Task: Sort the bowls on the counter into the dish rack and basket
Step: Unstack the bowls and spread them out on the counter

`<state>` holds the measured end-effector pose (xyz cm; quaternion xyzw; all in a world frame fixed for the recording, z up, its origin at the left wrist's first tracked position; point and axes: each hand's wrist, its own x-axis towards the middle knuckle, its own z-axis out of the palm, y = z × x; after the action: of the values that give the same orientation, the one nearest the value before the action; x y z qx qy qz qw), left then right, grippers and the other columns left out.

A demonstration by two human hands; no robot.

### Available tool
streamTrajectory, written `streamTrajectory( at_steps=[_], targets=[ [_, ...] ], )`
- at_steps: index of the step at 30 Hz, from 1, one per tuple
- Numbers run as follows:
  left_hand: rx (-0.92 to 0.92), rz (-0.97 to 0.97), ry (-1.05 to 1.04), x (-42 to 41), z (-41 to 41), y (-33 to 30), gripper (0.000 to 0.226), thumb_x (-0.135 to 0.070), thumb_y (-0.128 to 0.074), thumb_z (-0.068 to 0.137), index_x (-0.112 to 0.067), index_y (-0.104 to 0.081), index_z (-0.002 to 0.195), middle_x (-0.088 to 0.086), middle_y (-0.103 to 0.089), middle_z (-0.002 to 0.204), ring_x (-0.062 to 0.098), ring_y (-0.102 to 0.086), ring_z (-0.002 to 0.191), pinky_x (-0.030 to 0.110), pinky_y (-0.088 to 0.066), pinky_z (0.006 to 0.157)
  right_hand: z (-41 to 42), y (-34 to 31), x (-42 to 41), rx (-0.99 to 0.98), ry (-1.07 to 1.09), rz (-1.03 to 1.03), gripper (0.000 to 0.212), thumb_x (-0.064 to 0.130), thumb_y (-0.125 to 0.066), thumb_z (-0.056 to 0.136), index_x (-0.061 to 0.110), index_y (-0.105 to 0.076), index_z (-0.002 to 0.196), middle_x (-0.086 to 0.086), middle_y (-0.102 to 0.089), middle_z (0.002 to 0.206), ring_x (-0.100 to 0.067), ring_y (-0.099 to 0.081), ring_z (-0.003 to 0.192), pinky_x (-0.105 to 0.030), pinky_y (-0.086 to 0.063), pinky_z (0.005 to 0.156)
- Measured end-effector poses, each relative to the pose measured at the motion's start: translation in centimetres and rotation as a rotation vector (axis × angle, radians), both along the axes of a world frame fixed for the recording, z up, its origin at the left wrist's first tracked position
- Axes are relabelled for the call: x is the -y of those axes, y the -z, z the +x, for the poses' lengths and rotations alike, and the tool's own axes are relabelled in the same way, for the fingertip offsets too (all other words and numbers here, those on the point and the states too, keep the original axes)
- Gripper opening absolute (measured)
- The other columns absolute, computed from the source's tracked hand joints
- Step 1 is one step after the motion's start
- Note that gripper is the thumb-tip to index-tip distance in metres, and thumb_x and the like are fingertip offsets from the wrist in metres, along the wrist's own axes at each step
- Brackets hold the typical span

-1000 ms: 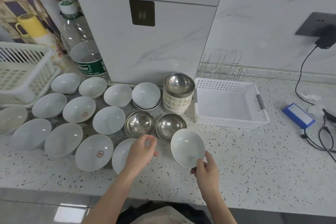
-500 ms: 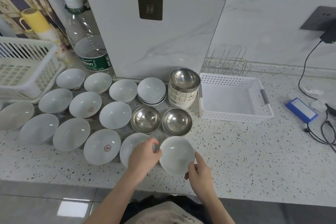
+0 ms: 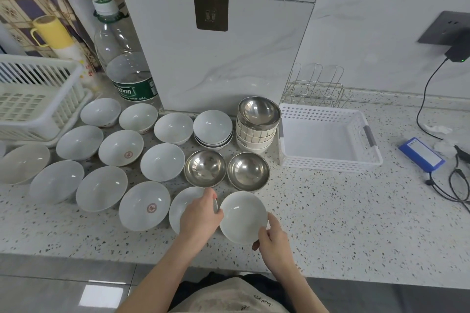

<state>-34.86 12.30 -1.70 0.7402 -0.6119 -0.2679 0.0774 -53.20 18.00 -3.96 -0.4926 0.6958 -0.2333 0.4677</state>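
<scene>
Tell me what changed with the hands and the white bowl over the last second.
The white bowl, first tilted up in the right hand, came down and leftward beside the neighbouring bowl; the left hand closed in onto its left rim. The steel bowls, basket and rack stayed put.

1. Both bare forearms reach forward from the bottom edge, angled toward each other.
2. The left hand (image 3: pixel 201 216) is seen from the back, knuckles up, fingers curled downward with the tips hidden.
3. The right hand (image 3: pixel 273 239) sits just right of it, thumb (image 3: pixel 272 220) raised along a white bowl (image 3: pixel 241 216) rim and fingers curled beneath, gripping it.
</scene>
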Motion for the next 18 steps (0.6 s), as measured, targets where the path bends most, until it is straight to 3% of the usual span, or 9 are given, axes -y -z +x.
streamTrajectory(
  at_steps=[8, 13, 16, 18],
  targets=[
    [0.007, -0.006, 0.018, 0.0, 0.1, 0.1, 0.032, -0.031, -0.059, 0.093, -0.023, -0.047, 0.122, -0.010, -0.049, 0.064, 0.002, -0.045, 0.054, 0.020, -0.025, 0.043, 0.2, 0.3, 0.1, -0.007, 0.023, 0.040, 0.042, 0.019, -0.039, 0.099, 0.021, -0.037, 0.140, -0.002, -0.070, 0.066, -0.009, -0.063, 0.059, -0.018, -0.047, 0.048],
    [-0.005, 0.019, 0.016, 0.2, 0.1, 0.0, 0.035, -0.029, -0.060, 0.092, -0.023, -0.047, 0.124, -0.010, -0.049, 0.065, 0.003, -0.045, 0.055, 0.021, -0.026, 0.043, -0.9, -0.4, 1.4, -0.139, 0.009, 0.063, 0.043, 0.049, -0.042, 0.094, 0.029, -0.047, 0.132, -0.001, -0.071, 0.067, -0.007, -0.066, 0.065, -0.028, -0.051, 0.057],
    [-0.020, 0.025, -0.001, 0.3, 0.0, 0.0, 0.036, -0.030, -0.060, 0.092, -0.023, -0.047, 0.124, -0.012, -0.050, 0.066, 0.001, -0.046, 0.056, 0.021, -0.028, 0.044, -1.8, -0.9, 3.7, -0.163, 0.061, 0.045, 0.047, 0.044, -0.039, 0.097, 0.025, -0.045, 0.140, -0.004, -0.073, 0.078, -0.005, -0.062, 0.066, -0.024, -0.044, 0.056],
    [-0.040, 0.029, -0.028, 0.4, 0.0, 0.0, 0.036, -0.031, -0.060, 0.091, -0.023, -0.047, 0.124, -0.014, -0.050, 0.069, 0.001, -0.048, 0.058, 0.021, -0.029, 0.045, -2.1, -1.3, 5.8, -0.117, 0.063, 0.060, 0.047, 0.036, -0.038, 0.099, 0.024, -0.039, 0.145, 0.004, -0.070, 0.081, -0.002, -0.057, 0.074, -0.027, -0.042, 0.066]
  ],
)
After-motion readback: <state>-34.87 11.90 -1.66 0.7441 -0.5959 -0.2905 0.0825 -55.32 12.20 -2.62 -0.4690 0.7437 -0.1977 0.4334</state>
